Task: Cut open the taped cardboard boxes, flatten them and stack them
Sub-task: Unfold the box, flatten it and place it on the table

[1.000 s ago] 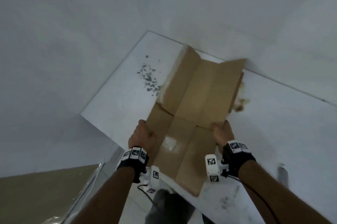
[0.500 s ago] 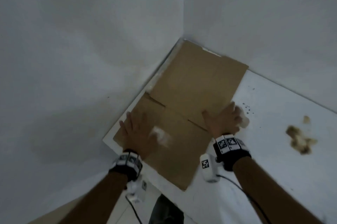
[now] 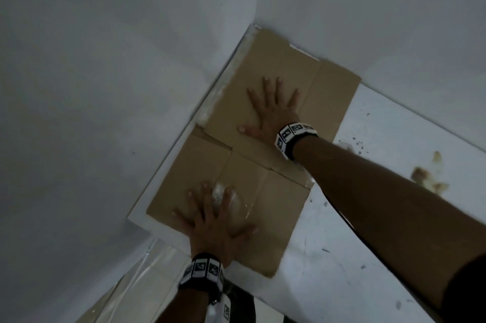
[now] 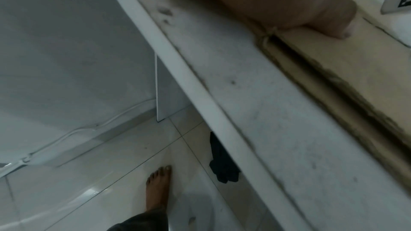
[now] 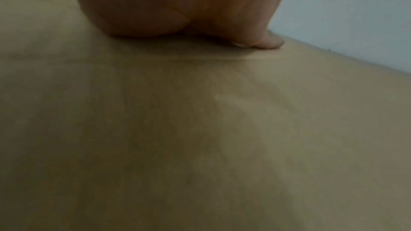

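Observation:
A flattened brown cardboard box [image 3: 265,178] lies on the white table [image 3: 368,230], pushed into the corner where two walls meet. My left hand [image 3: 213,220] lies flat with spread fingers on its near part, over a patch of clear tape [image 3: 234,199]. My right hand [image 3: 273,109] presses flat with spread fingers on its far part. In the right wrist view the palm [image 5: 182,6] rests on the cardboard [image 5: 200,138]. In the left wrist view the heel of the left hand [image 4: 278,1] sits at the layered cardboard edge [image 4: 333,69].
White walls [image 3: 105,86] close in the table at the left and back. Brown stains [image 3: 426,175] mark the table at the right. Below the table edge [image 4: 200,103] are a tiled floor, a bare foot [image 4: 157,189] and a dark cloth [image 4: 222,162].
The cardboard went from held up and partly folded to lying flat in the corner. Both hands let go of its edges; the right hand moved to the far part, and both now press flat.

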